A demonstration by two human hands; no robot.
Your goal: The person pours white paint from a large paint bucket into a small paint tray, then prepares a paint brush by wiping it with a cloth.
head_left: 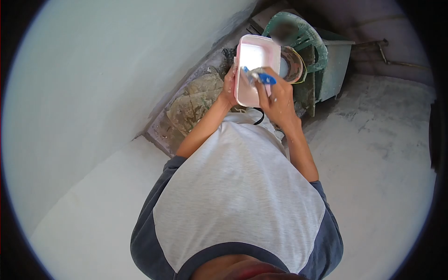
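Note:
A pale pink rectangular tub [238,77] with white liquid, which looks like paint, is held up in front of my body. My left hand [229,86] grips its left side, fingers wrapped around the outer wall. In my right hand [279,95] is a blue-handled paintbrush [267,79], its bristle end pointing into the tub over the lower part. The bristles are partly blurred and whitish. White splashes mark the fingers of my right hand.
Behind the tub stands a bucket [294,65] with pale liquid and a wire handle. A paint-spattered green plastic chair [313,39] leans over it beside a grey-green box [337,65]. Crumpled dirty sheeting [193,105] covers the floor by the white wall [93,70]. A pipe [383,51] runs along the far wall.

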